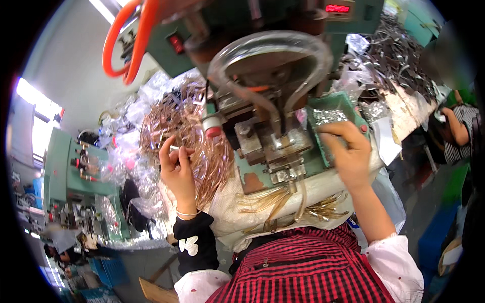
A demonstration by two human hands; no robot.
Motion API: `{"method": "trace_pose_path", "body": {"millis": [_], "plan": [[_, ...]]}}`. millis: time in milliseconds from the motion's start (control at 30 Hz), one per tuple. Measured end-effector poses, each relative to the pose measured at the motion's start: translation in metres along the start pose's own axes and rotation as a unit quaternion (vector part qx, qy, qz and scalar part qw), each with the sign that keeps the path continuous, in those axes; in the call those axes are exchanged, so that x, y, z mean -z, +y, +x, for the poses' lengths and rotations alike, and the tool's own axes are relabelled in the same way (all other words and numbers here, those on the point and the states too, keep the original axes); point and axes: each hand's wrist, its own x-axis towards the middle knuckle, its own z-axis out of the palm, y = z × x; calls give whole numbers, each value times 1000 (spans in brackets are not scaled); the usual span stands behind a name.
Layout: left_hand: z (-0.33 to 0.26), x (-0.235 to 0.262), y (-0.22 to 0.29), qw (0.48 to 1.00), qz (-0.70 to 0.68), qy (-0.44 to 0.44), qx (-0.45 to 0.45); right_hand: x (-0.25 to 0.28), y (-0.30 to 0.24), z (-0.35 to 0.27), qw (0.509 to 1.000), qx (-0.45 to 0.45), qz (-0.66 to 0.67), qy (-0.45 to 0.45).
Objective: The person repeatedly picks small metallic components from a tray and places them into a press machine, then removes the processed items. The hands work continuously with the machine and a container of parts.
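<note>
My left hand [178,169] is raised beside the press, over a heap of copper-coloured metal strips [204,156]. Its fingers are loosely bent and apart; a small pale spot shows by the fingertips, too small to name. On the other side, my right hand [349,154] hovers at the edge of a green tray [323,146] of small shiny metal pieces [329,116]. Its bent fingers are blurred, so I cannot see whether they hold anything. Between my hands stands the press's metal die block [285,149], with a clear bent tube [301,194] hanging at its front.
Thin brass-coloured strips [323,208] lie on white sacking [227,214] before me. A red-tipped button [213,130] juts from the press. An orange hose [142,43] hangs upper left. Dark metal strips [394,55] are piled at far right, near another person's arm [457,129].
</note>
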Motion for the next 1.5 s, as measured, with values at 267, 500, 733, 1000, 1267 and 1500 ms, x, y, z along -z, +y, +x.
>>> {"method": "trace_pose_path", "body": {"millis": [267,500,733,1000,1267,1500], "plan": [[-43,-15,-21,956,-206,-82,192,-65,-15,5,961,-122,247,23],[-19,-15,85,977,-189,4,101,-64,-45,13,917,-194,349,-23],[-48,-42,125,932,10,-106,-347,-30,-64,-2,954,-99,258,-115],[-49,-82,123,835,72,-199,-508,12,54,-21,986,-70,-138,-60],[-51,-96,115,837,37,-158,-523,62,94,6,977,-9,-199,71],[-63,-89,104,872,28,-144,-467,37,80,-22,942,-4,-334,-38]]}}
